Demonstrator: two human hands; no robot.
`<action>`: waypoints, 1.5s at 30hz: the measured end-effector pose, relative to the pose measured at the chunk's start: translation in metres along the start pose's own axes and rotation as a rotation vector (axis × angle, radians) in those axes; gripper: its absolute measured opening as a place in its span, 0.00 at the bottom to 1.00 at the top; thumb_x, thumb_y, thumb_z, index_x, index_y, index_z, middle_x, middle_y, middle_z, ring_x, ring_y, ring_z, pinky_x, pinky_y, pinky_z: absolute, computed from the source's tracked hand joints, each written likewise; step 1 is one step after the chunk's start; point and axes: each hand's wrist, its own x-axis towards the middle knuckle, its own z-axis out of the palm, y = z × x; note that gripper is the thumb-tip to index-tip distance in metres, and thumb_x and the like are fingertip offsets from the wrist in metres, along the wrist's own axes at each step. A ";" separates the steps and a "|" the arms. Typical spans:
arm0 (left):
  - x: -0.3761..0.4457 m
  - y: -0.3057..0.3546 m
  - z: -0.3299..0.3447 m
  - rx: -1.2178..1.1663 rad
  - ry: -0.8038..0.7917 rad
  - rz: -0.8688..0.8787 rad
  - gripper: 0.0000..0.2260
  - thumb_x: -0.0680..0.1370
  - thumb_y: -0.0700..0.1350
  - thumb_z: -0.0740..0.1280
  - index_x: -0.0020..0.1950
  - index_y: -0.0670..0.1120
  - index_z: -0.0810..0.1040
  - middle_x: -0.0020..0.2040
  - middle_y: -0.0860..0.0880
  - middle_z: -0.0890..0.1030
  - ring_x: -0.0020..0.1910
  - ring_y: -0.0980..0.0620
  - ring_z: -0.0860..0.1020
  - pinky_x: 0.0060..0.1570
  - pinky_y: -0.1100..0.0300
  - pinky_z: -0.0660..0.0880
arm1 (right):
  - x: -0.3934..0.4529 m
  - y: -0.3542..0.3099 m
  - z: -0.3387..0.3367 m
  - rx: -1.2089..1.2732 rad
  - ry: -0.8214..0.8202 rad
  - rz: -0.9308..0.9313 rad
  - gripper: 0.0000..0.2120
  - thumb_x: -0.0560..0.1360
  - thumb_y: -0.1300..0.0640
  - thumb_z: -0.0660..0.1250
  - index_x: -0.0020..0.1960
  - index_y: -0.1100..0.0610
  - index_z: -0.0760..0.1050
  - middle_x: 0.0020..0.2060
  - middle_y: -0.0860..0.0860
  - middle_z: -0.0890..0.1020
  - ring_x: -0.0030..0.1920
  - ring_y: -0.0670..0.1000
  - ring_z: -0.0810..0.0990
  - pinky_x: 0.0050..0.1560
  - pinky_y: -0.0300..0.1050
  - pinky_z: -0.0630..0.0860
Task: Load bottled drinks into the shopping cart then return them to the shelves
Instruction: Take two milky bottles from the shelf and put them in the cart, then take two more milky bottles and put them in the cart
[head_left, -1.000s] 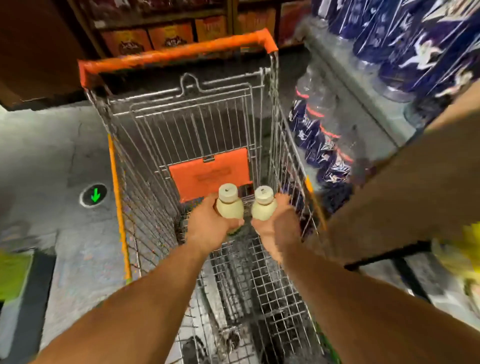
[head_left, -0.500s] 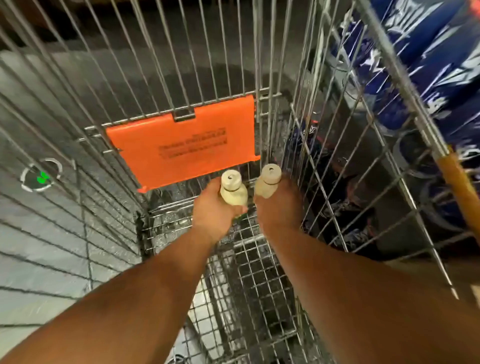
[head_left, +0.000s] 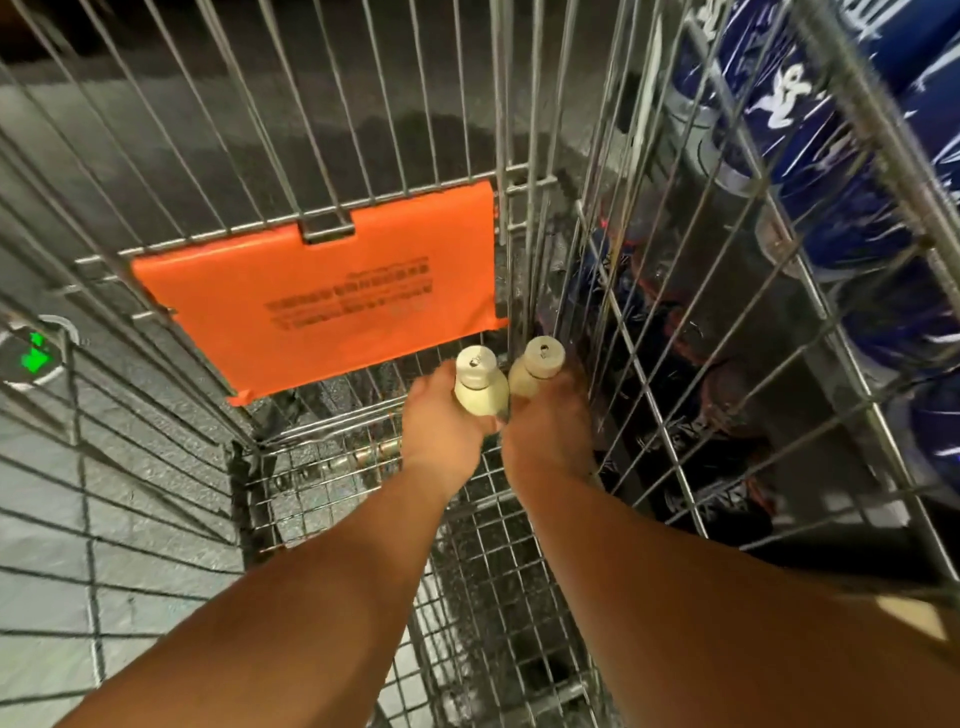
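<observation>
Both my arms reach deep into the wire shopping cart. My left hand grips a small cream-coloured bottle with a round cream cap. My right hand holds a second cream bottle of the same kind, tilted slightly right. The two bottles sit side by side, almost touching, low near the cart's far end and just in front of the orange plastic flap. The bottles' lower halves are hidden by my fingers.
The cart's wire side rises on the right, with shelves of dark blue bottled drinks behind it. Grey floor with a green arrow marker shows through the left wires.
My head and hands have gone down into the cart, so the orange handle and the shelves ahead left the view. The bottles have sunk lower toward the cart's far right corner.
</observation>
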 end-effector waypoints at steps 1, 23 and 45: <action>0.000 0.000 0.001 0.003 -0.005 -0.003 0.32 0.64 0.40 0.79 0.66 0.49 0.74 0.56 0.47 0.74 0.55 0.45 0.74 0.55 0.55 0.70 | -0.002 0.001 -0.001 0.004 0.005 -0.006 0.21 0.77 0.55 0.67 0.67 0.58 0.66 0.60 0.57 0.79 0.58 0.59 0.79 0.51 0.51 0.77; -0.053 0.035 -0.059 -0.020 -0.241 -0.114 0.45 0.71 0.44 0.76 0.80 0.51 0.53 0.65 0.38 0.77 0.51 0.38 0.81 0.42 0.52 0.78 | -0.066 0.004 -0.065 0.099 -0.017 -0.089 0.22 0.75 0.60 0.68 0.67 0.59 0.69 0.58 0.55 0.77 0.58 0.55 0.77 0.55 0.50 0.76; -0.442 0.303 -0.416 0.437 -0.146 0.680 0.46 0.68 0.55 0.79 0.79 0.50 0.58 0.77 0.47 0.64 0.68 0.42 0.73 0.65 0.47 0.72 | -0.464 -0.122 -0.492 0.145 0.355 -0.126 0.31 0.68 0.38 0.71 0.63 0.57 0.73 0.57 0.57 0.79 0.60 0.61 0.76 0.57 0.52 0.75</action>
